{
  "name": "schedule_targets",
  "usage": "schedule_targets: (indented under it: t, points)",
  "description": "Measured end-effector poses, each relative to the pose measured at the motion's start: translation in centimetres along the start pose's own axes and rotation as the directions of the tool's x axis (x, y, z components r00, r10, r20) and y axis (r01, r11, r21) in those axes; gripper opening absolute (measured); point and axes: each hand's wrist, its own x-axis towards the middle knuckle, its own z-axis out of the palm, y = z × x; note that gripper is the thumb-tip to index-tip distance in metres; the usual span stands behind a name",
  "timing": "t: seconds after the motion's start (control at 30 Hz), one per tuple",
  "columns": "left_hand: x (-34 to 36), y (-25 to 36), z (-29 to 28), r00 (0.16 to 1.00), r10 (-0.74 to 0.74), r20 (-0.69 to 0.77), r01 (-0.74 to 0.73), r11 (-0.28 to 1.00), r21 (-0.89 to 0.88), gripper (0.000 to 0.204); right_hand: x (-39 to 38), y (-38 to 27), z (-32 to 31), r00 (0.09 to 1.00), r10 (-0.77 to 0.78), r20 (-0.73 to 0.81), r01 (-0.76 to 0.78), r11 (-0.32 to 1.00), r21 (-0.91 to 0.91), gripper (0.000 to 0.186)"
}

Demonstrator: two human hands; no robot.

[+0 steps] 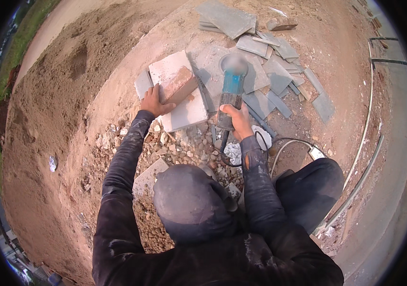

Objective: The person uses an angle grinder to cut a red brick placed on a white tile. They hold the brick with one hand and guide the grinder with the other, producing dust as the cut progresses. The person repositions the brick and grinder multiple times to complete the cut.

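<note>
My right hand [239,121] is wrapped round the black rear body of an angle grinder [233,85] with a teal housing. The grinder's round head points away from me and looks blurred. My left hand [156,102] grips the near left end of a reddish brick [178,86], thumb spread along its near side. That brick rests on a pale square slab [189,113], beside another pale slab surface [167,66] at its far side. A thin grey tile [143,83] pokes out at the left of the stack.
Grey stone tiles [277,76] lie scattered to the right, with several stacked [227,18] at the back. Gravel [184,155] covers the ground nearest me. A black cord [224,140] leaves the grinder; a white socket block [316,152] lies right. Loose soil [65,109] spreads left.
</note>
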Motion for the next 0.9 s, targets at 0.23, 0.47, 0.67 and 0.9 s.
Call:
schedule_targets:
  t: [0.23, 0.47, 0.67, 0.9]
  points:
    - [3.0, -2.6, -1.7, 0.977, 0.180, 0.119, -0.187, 0.981, 0.049, 0.089, 1.4, 2.1, -0.9, 1.000, -0.012, 0.001, 0.012, 1.000, 0.002, 0.047]
    - [4.7, -3.0, -2.9, 0.934, 0.282, 0.221, -0.307, 0.948, 0.084, 0.095, 1.7, 4.6, -1.0, 0.992, 0.117, 0.046, -0.119, 0.992, 0.043, 0.052]
    - [0.3, -0.2, -1.0, 0.979, 0.095, -0.177, -0.061, 0.980, 0.192, 0.096, 2.1, 5.5, 0.1, 0.993, 0.071, 0.093, -0.073, 0.997, 0.013, 0.053]
    - [-12.1, 8.9, 3.9, 0.881, -0.365, 0.299, 0.429, 0.356, -0.830, 0.059, 3.1, 4.2, 0.9, 0.984, 0.055, 0.171, -0.037, 0.994, -0.107, 0.049]
